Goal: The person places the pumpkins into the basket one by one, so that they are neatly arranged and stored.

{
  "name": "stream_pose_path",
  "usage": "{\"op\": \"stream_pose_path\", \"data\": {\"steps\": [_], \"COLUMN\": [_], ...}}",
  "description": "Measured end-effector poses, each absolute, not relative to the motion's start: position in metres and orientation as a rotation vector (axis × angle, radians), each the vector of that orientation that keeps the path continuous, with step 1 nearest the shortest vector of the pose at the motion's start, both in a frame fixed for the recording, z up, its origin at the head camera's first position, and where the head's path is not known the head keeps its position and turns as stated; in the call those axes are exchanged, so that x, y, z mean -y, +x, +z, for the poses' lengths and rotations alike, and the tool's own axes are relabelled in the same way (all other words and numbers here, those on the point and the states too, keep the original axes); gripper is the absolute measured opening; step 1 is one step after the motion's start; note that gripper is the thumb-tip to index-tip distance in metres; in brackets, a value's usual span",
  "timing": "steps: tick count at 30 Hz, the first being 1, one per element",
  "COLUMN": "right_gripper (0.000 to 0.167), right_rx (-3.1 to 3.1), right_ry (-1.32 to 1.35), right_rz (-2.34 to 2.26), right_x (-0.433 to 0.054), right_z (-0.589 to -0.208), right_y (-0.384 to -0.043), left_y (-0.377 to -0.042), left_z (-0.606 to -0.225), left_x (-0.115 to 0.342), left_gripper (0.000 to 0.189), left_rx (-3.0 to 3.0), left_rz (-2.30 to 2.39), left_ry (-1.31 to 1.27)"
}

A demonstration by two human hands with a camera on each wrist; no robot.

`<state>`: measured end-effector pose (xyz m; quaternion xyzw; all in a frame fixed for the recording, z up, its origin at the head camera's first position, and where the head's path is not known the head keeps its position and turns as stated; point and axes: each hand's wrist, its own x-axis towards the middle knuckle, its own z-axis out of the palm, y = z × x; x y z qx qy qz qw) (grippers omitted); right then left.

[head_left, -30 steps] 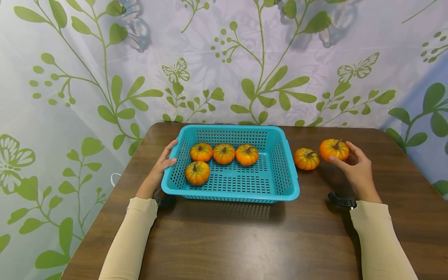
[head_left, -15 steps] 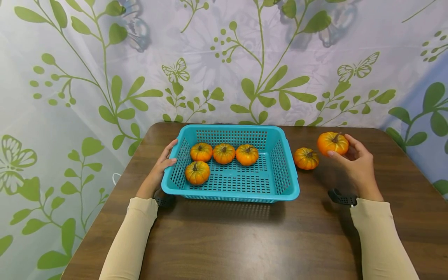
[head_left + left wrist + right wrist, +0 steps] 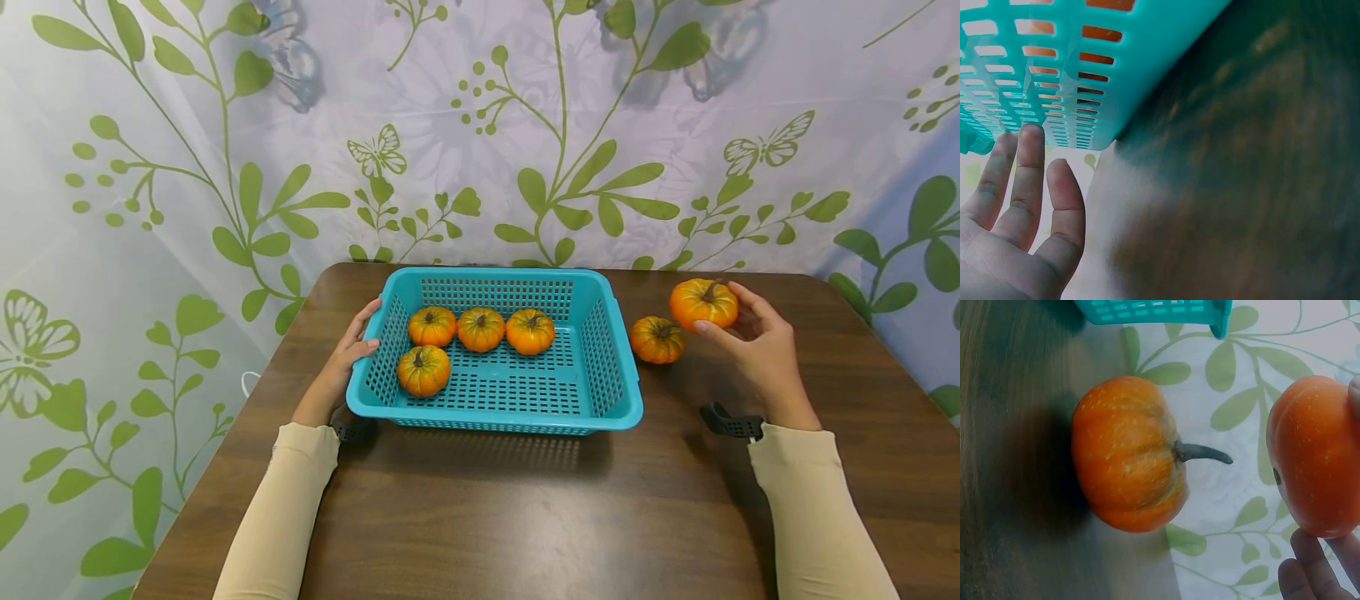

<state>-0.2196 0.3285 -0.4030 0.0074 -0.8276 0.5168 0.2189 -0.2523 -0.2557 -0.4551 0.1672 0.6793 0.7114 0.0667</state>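
Note:
A turquoise plastic basket (image 3: 495,422) holds several small orange pumpkins, among them one pumpkin (image 3: 423,371) nearest its front left. At the basket's left end rests my left hand (image 3: 339,362), thumb on the rim; the left wrist view shows fairly straight fingers (image 3: 1030,162) by the slotted outer wall. My right hand (image 3: 765,354) holds a small pumpkin (image 3: 703,303) above the table, thumb at the front and fingers behind. Below and left of it, a second pumpkin (image 3: 657,340) sits on the table beside the basket. In the right wrist view the held pumpkin (image 3: 1316,456) is partly cut off.
The brown wooden table (image 3: 495,517) stands against a pale curtain (image 3: 450,92) printed with green leaves. Dark straps are on both wrists, such as the right strap (image 3: 731,422). A white loop (image 3: 249,383) shows past the table's left edge.
My right hand has lifted the pumpkin a little and shifted it left, so it now hangs higher and nearer the pumpkin on the table. The left hand and basket stay put.

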Motion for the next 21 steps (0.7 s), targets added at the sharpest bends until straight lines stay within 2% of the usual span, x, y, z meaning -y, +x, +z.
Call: {"op": "stream_pose_path", "data": {"steps": [21], "right_gripper": [0.076], "right_rx": [2.404], "right_ry": [0.17], "right_rz": [1.328], "right_x": [-0.312], "right_z": [-0.389], "right_y": [-0.216], "left_y": [-0.252], "left_z": [-0.455], "left_x": [0.256], "left_gripper": [0.077], "left_rx": [-2.052], "left_rz": [2.146], "left_ry": [0.5]}}
